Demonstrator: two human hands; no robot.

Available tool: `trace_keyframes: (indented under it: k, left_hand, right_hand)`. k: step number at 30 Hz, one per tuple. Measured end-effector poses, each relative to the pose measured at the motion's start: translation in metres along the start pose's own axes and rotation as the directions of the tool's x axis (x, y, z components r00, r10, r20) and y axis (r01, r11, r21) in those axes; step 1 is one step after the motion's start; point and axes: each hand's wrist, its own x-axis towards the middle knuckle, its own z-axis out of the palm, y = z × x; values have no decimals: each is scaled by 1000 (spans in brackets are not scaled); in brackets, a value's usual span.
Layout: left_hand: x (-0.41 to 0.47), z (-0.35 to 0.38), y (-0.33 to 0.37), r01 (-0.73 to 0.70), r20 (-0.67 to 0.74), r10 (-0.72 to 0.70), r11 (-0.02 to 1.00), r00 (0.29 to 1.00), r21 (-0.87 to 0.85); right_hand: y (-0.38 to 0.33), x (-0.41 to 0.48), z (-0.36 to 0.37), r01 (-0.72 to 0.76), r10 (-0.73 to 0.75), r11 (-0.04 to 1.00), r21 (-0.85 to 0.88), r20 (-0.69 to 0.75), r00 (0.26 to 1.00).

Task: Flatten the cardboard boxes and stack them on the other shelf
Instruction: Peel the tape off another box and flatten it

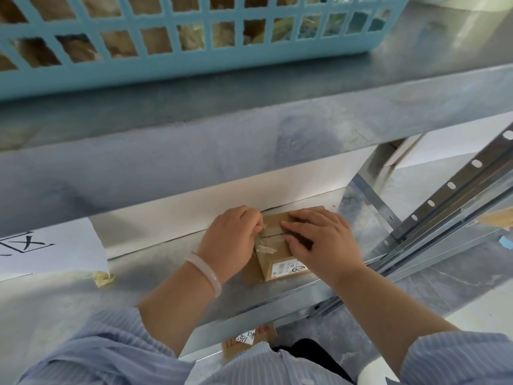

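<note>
Person in pale blue shirt (249,369) w/ thin white pinstripes, left sleeve (105,348) & right sleeve (455,359) ending approx. at elbows, smooth milky-white bangle (204,273) on left wrist, left hand (230,240) & right hand (324,243) bare.

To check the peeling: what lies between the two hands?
Head view: the top seam of the cardboard box and a loose tape strip, pinched by the left hand.

This looks like a storeroom or packing area. Grey galvanised steel shelving (249,129) has a slotted metal upright (449,187) and holds a light-blue plastic lattice basket (194,65), a taped-down white paper sign (55,245) and a small brown labelled cardboard parcel (277,258).
</note>
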Motion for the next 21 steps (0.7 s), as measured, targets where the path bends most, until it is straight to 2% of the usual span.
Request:
trace_keyframes:
  k: [3, 5, 7, 8, 9, 11, 13, 16, 21]
  left_hand:
    - [-2, 4, -4, 257, 94, -242, 946, 966, -199]
    - [3, 7, -7, 455, 204, -407, 818, 890, -353]
    - [5, 8, -7, 560, 250, -506, 683, 826, -469]
    - [6, 7, -7, 553, 222, -513, 695, 829, -459]
    - [7, 6, -7, 513, 169, -489, 760, 856, -399]
    - [5, 3, -6, 376, 63, -372, 899, 926, -225]
    - [2, 1, -4, 224, -6, -226, 968, 974, -112]
    - [-4, 0, -5, 115, 2, -115, 990, 993, -76]
    - [-1, -6, 2, 133, 38, -136, 989, 990, 68]
  right_hand:
    - [0, -1, 1, 6, -6, 1000, -7, 2, 1000]
    - [0, -1, 1, 7, -7, 1000, -9, 10, 1000]
    - [0, 0, 1, 5, -5, 1000, -10, 18, 1000]
    - [-1, 0, 1, 3, -2, 1000, -8, 20, 1000]
    - [-2, 0, 1, 0, 0, 1000, -4, 21, 1000]
    - [-3, 1, 0, 0, 0, 1000, -2, 19, 1000]
    - [-4, 0, 0, 2, -2, 1000, -14, 19, 1000]
    - [-7, -1, -1, -3, 3, 1000, -12, 25, 1000]
    - [-11, 5, -8, -28, 23, 999, 39, 137, 990]
